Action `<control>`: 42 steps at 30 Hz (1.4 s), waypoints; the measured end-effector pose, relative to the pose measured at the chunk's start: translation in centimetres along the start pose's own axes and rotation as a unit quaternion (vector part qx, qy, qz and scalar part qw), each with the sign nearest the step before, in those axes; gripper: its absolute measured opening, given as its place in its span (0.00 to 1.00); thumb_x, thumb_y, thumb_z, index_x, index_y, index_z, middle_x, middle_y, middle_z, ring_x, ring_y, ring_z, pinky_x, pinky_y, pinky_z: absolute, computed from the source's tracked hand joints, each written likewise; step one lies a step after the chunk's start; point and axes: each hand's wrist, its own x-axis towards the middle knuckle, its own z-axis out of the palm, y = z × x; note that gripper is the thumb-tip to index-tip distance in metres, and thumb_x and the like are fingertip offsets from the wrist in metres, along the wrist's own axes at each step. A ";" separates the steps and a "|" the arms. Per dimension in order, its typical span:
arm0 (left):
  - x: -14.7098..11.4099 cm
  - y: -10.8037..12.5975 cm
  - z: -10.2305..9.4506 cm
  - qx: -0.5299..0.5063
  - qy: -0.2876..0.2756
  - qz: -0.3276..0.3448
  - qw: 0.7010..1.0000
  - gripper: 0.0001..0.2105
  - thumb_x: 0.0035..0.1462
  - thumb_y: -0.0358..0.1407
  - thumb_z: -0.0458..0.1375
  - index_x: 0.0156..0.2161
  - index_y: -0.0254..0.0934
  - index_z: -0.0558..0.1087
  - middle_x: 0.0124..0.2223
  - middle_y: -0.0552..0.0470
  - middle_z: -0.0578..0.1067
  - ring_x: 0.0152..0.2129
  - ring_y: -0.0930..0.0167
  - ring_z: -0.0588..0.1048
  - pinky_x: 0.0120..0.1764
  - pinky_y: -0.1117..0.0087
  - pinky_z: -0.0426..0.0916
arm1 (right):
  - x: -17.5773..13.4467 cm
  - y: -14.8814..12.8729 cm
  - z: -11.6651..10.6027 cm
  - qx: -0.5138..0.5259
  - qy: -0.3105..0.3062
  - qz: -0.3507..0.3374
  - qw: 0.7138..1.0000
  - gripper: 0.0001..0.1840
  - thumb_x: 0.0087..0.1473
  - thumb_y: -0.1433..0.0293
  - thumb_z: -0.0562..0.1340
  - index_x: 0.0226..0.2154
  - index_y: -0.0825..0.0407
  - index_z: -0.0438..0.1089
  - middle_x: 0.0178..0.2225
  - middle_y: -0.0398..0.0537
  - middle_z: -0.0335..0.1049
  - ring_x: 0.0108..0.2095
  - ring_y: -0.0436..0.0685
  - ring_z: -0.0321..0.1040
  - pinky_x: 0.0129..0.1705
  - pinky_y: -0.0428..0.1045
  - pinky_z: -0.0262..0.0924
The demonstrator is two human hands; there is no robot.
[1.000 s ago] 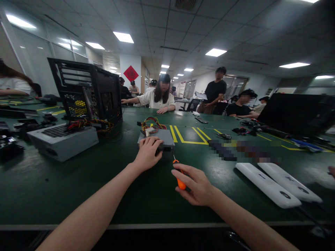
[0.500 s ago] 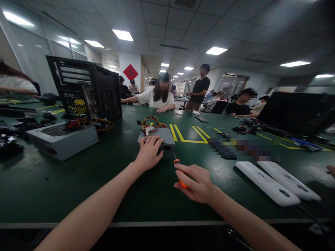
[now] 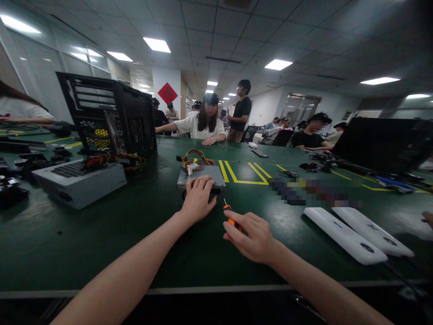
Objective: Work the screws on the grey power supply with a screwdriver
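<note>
Power supply unit (image 3: pixel 216 174) on table (image 3: pixel 189 266), right of PC case (image 3: pixel 135 122). Left hand (image 3: pixel 199 198) gripping its top and near face, shifted slightly right versus 0.5 s ago. Right hand (image 3: pixel 252 235) gripping orange screwdriver (image 3: pixel 228 208), tip now closer in; contact unclear.

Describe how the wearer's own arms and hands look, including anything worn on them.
The left hand and right hand are gloveless, with no ring, watch or bracelet visible. The left forearm and right forearm are slim, tapering toward the wrists, with no sleeve, cable or marking in view.
</note>
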 end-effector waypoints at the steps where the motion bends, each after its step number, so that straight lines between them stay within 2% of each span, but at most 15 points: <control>1: 0.0 0.1 0.1 0.002 0.002 -0.004 1.000 0.16 0.51 0.35 0.54 0.46 0.37 0.63 0.52 0.44 0.65 0.49 0.62 0.62 0.52 0.57 0.49 | 0.0 0.1 0.0 0.000 0.016 0.016 1.000 0.11 0.53 0.71 0.58 0.41 0.54 0.60 0.39 0.58 0.67 0.31 0.54 0.67 0.28 0.47 0.62; 4: 0.2 0.6 0.2 0.008 0.008 -0.020 1.000 0.16 0.51 0.37 0.54 0.45 0.37 0.63 0.50 0.44 0.67 0.48 0.62 0.63 0.51 0.56 0.50 | -0.1 0.6 0.0 0.021 0.047 0.074 0.996 0.11 0.55 0.63 0.56 0.37 0.54 0.59 0.34 0.55 0.67 0.31 0.54 0.67 0.28 0.47 0.62; 7: 0.3 0.9 0.4 0.013 0.020 -0.033 0.999 0.15 0.50 0.38 0.55 0.43 0.36 0.64 0.48 0.45 0.67 0.47 0.62 0.63 0.51 0.56 0.49 | -0.2 0.7 -0.1 0.069 0.038 0.095 0.992 0.12 0.57 0.63 0.51 0.39 0.55 0.58 0.37 0.58 0.66 0.35 0.57 0.67 0.31 0.50 0.64; 9: 0.3 1.0 0.5 0.015 0.027 -0.039 0.999 0.14 0.50 0.38 0.55 0.43 0.36 0.63 0.48 0.45 0.67 0.46 0.62 0.63 0.51 0.56 0.49 | -0.1 0.5 -0.1 0.080 0.026 0.078 0.993 0.11 0.56 0.66 0.50 0.40 0.56 0.57 0.39 0.59 0.66 0.37 0.57 0.67 0.32 0.50 0.64; 11: 0.3 1.0 0.5 0.017 0.030 -0.044 0.998 0.14 0.50 0.39 0.55 0.43 0.36 0.63 0.48 0.45 0.67 0.46 0.62 0.63 0.51 0.56 0.50 | 0.1 0.3 -0.1 0.068 0.014 0.045 0.997 0.09 0.56 0.68 0.51 0.39 0.56 0.58 0.38 0.58 0.67 0.33 0.55 0.67 0.29 0.48 0.62; 15: 0.4 1.0 0.6 0.017 0.026 -0.045 0.998 0.15 0.50 0.39 0.55 0.43 0.37 0.63 0.49 0.46 0.67 0.46 0.62 0.63 0.51 0.56 0.49 | 0.0 0.2 -0.1 0.048 -0.008 0.018 0.999 0.10 0.57 0.64 0.53 0.34 0.54 0.61 0.36 0.54 0.69 0.26 0.51 0.66 0.24 0.45 0.59; 18: 0.4 0.9 0.6 0.015 0.021 -0.043 0.999 0.15 0.50 0.39 0.55 0.43 0.37 0.63 0.48 0.46 0.67 0.46 0.62 0.63 0.51 0.56 0.49 | -0.2 0.3 -0.3 0.081 -0.019 0.036 0.996 0.14 0.58 0.62 0.50 0.38 0.55 0.62 0.39 0.58 0.68 0.31 0.54 0.68 0.28 0.46 0.62; 21: 0.3 0.9 0.5 0.012 0.015 -0.043 0.999 0.14 0.51 0.39 0.54 0.43 0.37 0.63 0.48 0.45 0.67 0.46 0.62 0.63 0.51 0.56 0.49 | -0.1 0.3 -0.6 0.113 -0.032 0.031 0.993 0.18 0.57 0.65 0.47 0.45 0.59 0.60 0.43 0.63 0.65 0.40 0.58 0.68 0.32 0.48 0.65; 25: 0.4 0.8 0.4 0.006 0.015 -0.042 0.999 0.14 0.51 0.38 0.54 0.43 0.37 0.63 0.48 0.45 0.67 0.46 0.62 0.63 0.51 0.56 0.49 | 0.0 0.2 -0.3 0.091 -0.011 0.016 0.996 0.17 0.56 0.65 0.53 0.45 0.58 0.59 0.42 0.63 0.67 0.38 0.58 0.70 0.31 0.49 0.66; 29: 0.4 0.9 0.5 0.006 0.019 -0.049 0.999 0.14 0.50 0.39 0.55 0.43 0.37 0.63 0.49 0.45 0.67 0.47 0.61 0.63 0.51 0.55 0.49 | -0.3 0.1 0.2 0.118 0.034 0.050 0.991 0.18 0.53 0.62 0.58 0.41 0.57 0.57 0.39 0.61 0.69 0.38 0.58 0.71 0.31 0.48 0.67; 34: 0.5 1.0 0.6 0.008 0.020 -0.052 0.998 0.14 0.51 0.39 0.55 0.42 0.37 0.63 0.48 0.45 0.67 0.46 0.62 0.63 0.51 0.55 0.49 | -0.1 0.2 -0.2 0.129 -0.011 0.053 0.990 0.19 0.55 0.65 0.54 0.47 0.58 0.56 0.44 0.63 0.66 0.43 0.59 0.68 0.35 0.49 0.67; 36: 0.5 1.0 0.6 0.009 0.022 -0.051 0.998 0.14 0.51 0.39 0.55 0.42 0.37 0.63 0.48 0.46 0.67 0.46 0.62 0.63 0.51 0.55 0.48 | 0.0 0.2 -0.2 0.096 -0.017 0.040 0.994 0.18 0.55 0.66 0.55 0.47 0.57 0.58 0.43 0.61 0.67 0.39 0.58 0.69 0.33 0.49 0.67; 39: 0.4 0.9 0.6 0.011 0.023 -0.048 0.999 0.14 0.50 0.39 0.55 0.42 0.37 0.63 0.48 0.46 0.67 0.46 0.62 0.63 0.51 0.55 0.48 | -0.1 0.3 0.2 0.068 0.025 0.044 0.996 0.16 0.52 0.64 0.60 0.41 0.55 0.60 0.38 0.58 0.70 0.31 0.55 0.70 0.28 0.48 0.65; 42: 0.4 0.9 0.6 0.011 0.027 -0.047 0.998 0.14 0.51 0.39 0.55 0.42 0.37 0.62 0.48 0.46 0.67 0.46 0.63 0.63 0.51 0.56 0.48 | -0.3 0.3 0.4 0.096 0.055 0.077 0.991 0.17 0.50 0.61 0.61 0.38 0.55 0.58 0.35 0.57 0.71 0.32 0.55 0.71 0.28 0.47 0.66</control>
